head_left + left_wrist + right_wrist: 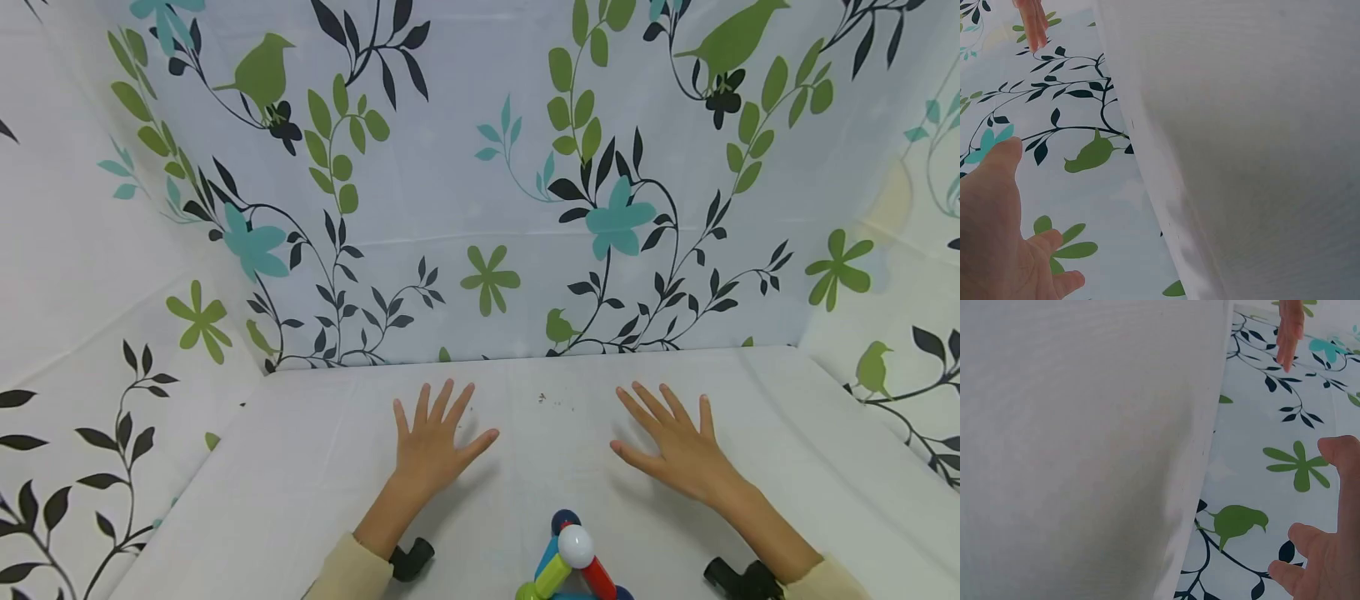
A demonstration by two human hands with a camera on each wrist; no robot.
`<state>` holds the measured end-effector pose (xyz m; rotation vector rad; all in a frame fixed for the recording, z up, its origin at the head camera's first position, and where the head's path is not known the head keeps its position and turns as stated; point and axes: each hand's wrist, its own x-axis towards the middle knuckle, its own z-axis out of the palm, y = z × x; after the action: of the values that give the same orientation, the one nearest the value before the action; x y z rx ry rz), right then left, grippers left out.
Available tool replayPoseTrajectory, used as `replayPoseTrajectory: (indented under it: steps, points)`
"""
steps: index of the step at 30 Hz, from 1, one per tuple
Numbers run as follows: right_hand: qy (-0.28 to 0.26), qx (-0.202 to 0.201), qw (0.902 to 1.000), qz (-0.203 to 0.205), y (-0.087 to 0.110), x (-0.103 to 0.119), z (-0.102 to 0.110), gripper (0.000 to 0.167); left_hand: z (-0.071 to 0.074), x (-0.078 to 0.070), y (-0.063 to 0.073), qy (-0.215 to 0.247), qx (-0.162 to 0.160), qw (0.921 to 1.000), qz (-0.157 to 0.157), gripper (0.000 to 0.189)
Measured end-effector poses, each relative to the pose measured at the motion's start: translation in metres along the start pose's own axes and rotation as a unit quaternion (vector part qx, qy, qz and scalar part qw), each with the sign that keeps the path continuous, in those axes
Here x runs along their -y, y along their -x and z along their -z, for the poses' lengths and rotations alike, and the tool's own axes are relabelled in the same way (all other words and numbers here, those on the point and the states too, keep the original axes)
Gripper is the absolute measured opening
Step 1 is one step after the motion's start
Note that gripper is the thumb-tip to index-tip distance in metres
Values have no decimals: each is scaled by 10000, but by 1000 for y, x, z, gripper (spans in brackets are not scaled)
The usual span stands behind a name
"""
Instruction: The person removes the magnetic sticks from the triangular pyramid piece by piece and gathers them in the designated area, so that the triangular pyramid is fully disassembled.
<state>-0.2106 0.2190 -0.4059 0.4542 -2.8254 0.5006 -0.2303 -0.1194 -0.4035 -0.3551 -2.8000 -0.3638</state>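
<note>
Over the white table, my left hand (431, 446) is spread wide, fingers pointing away and nothing in it. My right hand (681, 454) is spread the same way farther right, also holding nothing. Between the forearms, at the bottom edge of the head view, stands a small toy frame of coloured rods and balls. It shows a white ball (576, 547) on top, a lime rod (553, 575), a red rod (599, 577), blue rods and dark blue balls; its lower part is cut off. Each wrist view shows its own hand's thumb and fingertips, with the other hand beyond.
The white table (525, 467) ends at a back edge against a hanging cloth (465, 183) printed with leaves, birds and flowers. Similar cloth covers both sides. Black wrist devices (412, 559) sit by the beige sleeves (351, 571). Small dark specks (542, 398) mark the table's far part.
</note>
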Motion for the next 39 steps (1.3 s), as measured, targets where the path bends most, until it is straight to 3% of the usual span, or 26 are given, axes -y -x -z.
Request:
replayPoseTrajectory:
  steps: [9, 27, 39]
  points:
    - [107, -193, 9986, 481, 16, 10, -1, 74, 3, 0, 11, -30, 2, 9991, -434, 78]
    - [171, -490, 9899, 1317, 46, 41, 5, 74, 17, -23, 36, -149, -127, 9906, -1351, 71]
    - [200, -934, 9707, 2203, 55, 55, 6, 74, 18, -44, 56, 150, -167, 9804, -1957, 59]
